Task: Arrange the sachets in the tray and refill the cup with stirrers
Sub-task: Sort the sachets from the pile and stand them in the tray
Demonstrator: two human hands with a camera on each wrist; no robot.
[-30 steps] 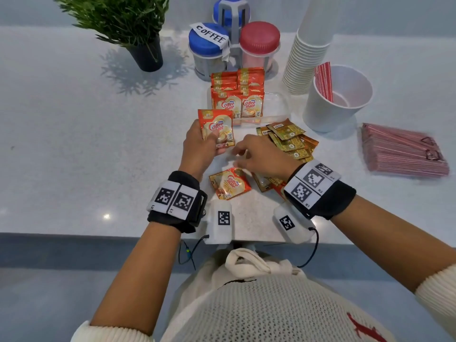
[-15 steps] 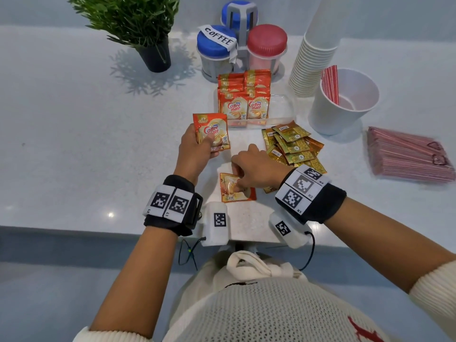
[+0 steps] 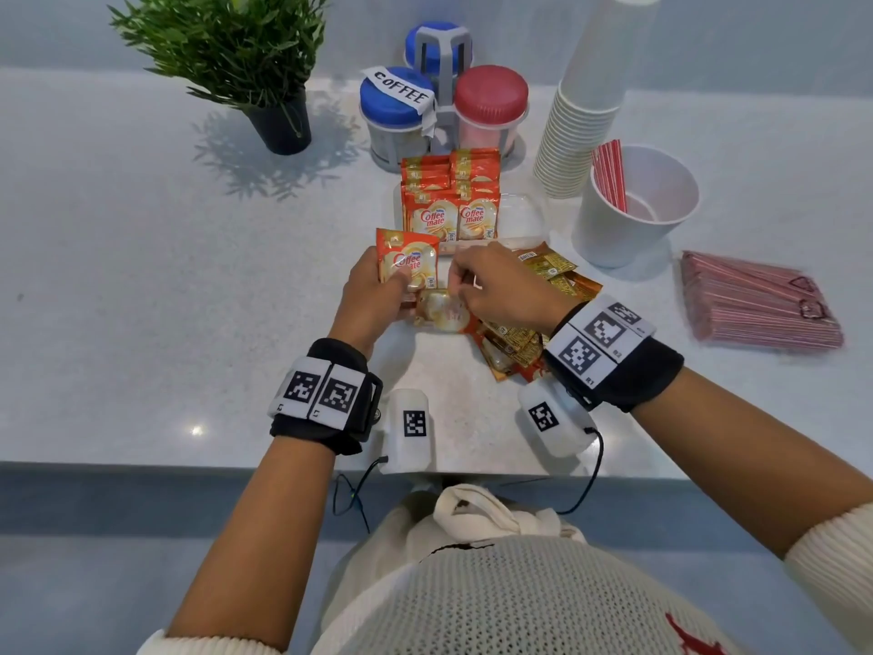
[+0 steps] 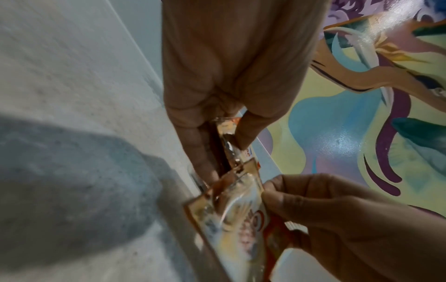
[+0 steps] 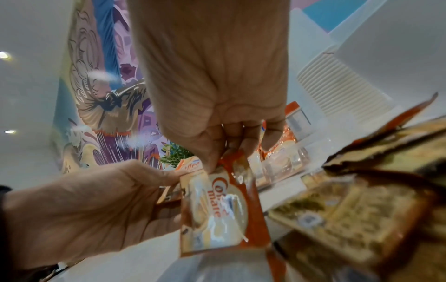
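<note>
My left hand [image 3: 399,288] holds an orange Coffee mate sachet [image 3: 408,263] upright, just in front of the clear tray [image 3: 524,219]. My right hand [image 3: 463,282] pinches a second orange sachet [image 3: 444,315] by its top edge, right beside the first. In the right wrist view this second sachet [image 5: 222,209] hangs from thumb and finger, touching the left hand's sachet [image 5: 190,165]. Several orange sachets [image 3: 449,200] stand in two rows in the tray's left part. Gold sachets [image 3: 548,269] lie loose under my right wrist. A white cup [image 3: 637,215] holds a few red stirrers [image 3: 609,179].
A flat bundle of wrapped red stirrers [image 3: 760,307] lies at the right. A tall stack of paper cups [image 3: 581,125] stands behind the cup. A rack of lidded canisters [image 3: 444,111] and a potted plant [image 3: 264,78] stand at the back.
My right hand has lifted the orange sachet off the counter and carried it forward to the sachet in my left hand. The left hand has stayed near the tray's front.
</note>
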